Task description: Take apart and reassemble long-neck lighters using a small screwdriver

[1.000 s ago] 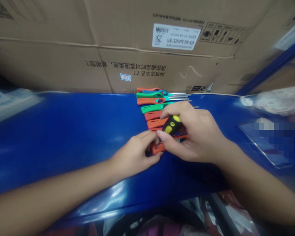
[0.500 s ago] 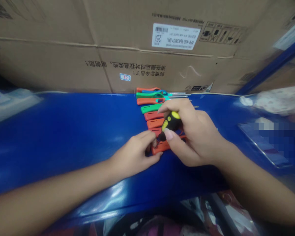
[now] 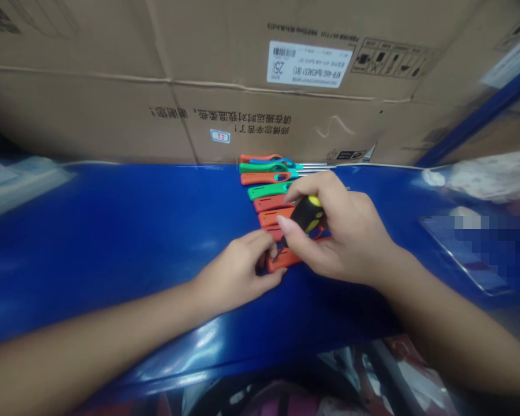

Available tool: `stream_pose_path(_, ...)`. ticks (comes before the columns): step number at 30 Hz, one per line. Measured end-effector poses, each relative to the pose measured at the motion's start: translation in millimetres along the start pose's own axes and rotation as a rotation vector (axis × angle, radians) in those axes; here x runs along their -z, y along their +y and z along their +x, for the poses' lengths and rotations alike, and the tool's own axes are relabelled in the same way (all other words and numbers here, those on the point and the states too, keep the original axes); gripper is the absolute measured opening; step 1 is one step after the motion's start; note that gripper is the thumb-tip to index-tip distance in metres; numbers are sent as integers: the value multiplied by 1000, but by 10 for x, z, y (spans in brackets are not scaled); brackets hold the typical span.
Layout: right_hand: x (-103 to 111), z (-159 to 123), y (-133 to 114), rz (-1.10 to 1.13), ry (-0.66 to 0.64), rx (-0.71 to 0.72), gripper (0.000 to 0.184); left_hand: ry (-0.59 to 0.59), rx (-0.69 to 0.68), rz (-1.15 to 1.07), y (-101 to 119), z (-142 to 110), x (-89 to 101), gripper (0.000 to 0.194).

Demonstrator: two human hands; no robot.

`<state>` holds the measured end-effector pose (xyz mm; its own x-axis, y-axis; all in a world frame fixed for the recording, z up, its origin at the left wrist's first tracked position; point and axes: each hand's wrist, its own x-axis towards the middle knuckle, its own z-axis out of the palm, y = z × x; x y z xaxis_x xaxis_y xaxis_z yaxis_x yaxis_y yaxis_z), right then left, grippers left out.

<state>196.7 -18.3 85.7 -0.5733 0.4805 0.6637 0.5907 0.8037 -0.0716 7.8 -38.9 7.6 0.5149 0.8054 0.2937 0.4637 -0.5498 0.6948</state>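
In the head view, my left hand [image 3: 242, 266] comes in from the left over the blue tabletop [image 3: 134, 231], its fingers curled narrow, the thumb on the near side and the bent fingertips on the far side of the handle end of the nearest orange lighter [image 3: 288, 260]. That lighter lies flat at the near end of the row, partly hidden under my fingers. My right hand [image 3: 351, 231] is closed round the screwdriver [image 3: 305, 219], black with yellow patches, thumb on the near side and forefinger bent over the top. Its thin dark shaft slants down and left to the lighter's handle, close by my left fingertips; I cannot tell whether the tip touches it.

Beyond my hands the other lighters [image 3: 266, 192] lie side by side, green, red and orange, their handles to the left. At the far end they bunch closer together, a blue one among them, with metal stems pointing right. Just behind them stands the cardboard box [image 3: 190, 75], bearing upside-down print, a white label [image 3: 309, 63] and a small blue-edged sticker [image 3: 220, 136]. Well to the right are a flat glossy thing [image 3: 468, 254], partly blurred out, and a pale spotted bundle [image 3: 485, 176]. A pale package [image 3: 17, 182] sits at the left edge, too blurred to read
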Motion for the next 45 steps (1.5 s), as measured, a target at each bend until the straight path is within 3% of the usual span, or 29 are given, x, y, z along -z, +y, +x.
stream_pose_path(9,43,10,-26,-19,-21,-5,15,-11,1,0,-9,-9,6,8)
stream_pose_path(19,29,10,-15,40,-32,-4,20,-9,-7,3,-9,-9,9,9)
stream_pose_path(25,4,-18,-26,-12,23,-2,17,0,-23,1,-20,-8,3,9)
stream_pose_path(29,19,-15,-33,74,-25,22,28,-17,-46,25,-12,2,21,9)
stream_pose_path(40,-25,-20,-9,-35,64,18,14,28,-79,19,-18,-21,-6,2)
stream_pose_path(45,-17,-22,0,-32,61,7,13,9,-65,11,14,-19,28,13)
